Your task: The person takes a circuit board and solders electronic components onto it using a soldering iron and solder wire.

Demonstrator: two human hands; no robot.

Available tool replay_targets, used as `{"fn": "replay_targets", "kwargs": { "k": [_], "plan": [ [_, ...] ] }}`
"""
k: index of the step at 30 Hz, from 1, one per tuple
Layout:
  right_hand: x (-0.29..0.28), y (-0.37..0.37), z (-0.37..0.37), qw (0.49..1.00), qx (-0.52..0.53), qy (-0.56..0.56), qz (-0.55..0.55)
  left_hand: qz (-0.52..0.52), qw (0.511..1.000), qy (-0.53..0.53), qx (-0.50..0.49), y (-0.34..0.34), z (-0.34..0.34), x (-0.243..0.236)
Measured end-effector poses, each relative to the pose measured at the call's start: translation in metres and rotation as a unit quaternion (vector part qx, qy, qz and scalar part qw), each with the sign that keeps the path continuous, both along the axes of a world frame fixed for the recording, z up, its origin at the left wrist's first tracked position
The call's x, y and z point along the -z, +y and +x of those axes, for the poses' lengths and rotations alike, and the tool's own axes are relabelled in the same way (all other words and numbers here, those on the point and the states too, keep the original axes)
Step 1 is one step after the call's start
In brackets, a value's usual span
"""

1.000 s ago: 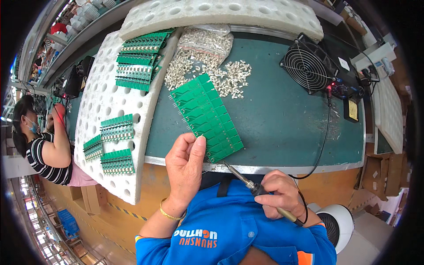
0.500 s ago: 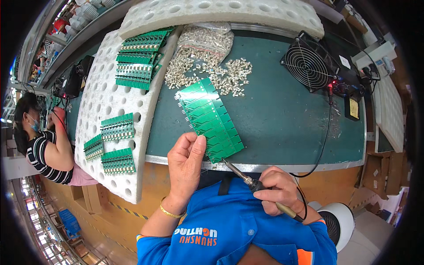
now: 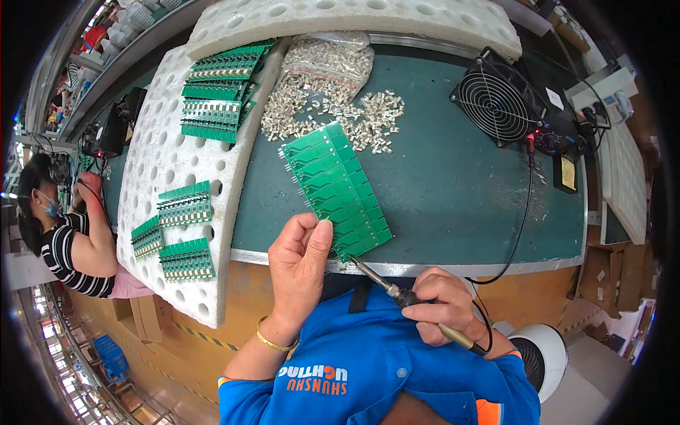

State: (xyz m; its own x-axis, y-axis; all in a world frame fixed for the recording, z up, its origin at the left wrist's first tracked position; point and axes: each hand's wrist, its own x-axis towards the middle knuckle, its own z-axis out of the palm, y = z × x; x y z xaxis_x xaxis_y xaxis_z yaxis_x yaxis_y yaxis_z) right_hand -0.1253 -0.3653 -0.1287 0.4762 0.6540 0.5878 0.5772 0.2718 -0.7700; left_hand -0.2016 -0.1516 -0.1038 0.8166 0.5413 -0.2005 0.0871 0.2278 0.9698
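Note:
My left hand pinches a green circuit board panel by its lower left edge, thumb on top. The panel is tilted over the bench, with small pins sticking out along its left side. In my right hand is a soldering iron, held like a pen. Its metal tip meets the panel's lower edge, or lies very close to it; I cannot tell if they touch. Beyond the panel lies a heap of small metallic parts, beside a clear plastic bag full of them.
A white foam board with round holes carries several green circuit boards at left. A black fan and a soldering station stand at right, its cable hanging down the bench. A co-worker sits at far left.
The soldering iron's tip has shifted slightly left along the panel's lower edge. The panel has tilted a little, and its glare has faded. Both grips are the same.

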Motion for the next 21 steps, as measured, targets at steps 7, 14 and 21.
{"fn": "replay_targets", "kwargs": {
  "k": [7, 14, 21],
  "plan": [
    [0.004, -0.009, 0.001, 0.999, 0.017, 0.02, 0.03, -0.007, 1.0, -0.006, -0.002, 0.003, 0.0, 0.006],
    [-0.004, -0.005, 0.017, 0.99, 0.123, -0.033, -0.054, -0.033, 0.999, 0.007, 0.02, -0.002, 0.005, 0.001],
    [-0.013, 0.051, 0.035, 0.972, 0.217, -0.063, -0.057, -0.073, 0.995, -0.014, 0.06, -0.01, 0.007, -0.003]
  ]
}}
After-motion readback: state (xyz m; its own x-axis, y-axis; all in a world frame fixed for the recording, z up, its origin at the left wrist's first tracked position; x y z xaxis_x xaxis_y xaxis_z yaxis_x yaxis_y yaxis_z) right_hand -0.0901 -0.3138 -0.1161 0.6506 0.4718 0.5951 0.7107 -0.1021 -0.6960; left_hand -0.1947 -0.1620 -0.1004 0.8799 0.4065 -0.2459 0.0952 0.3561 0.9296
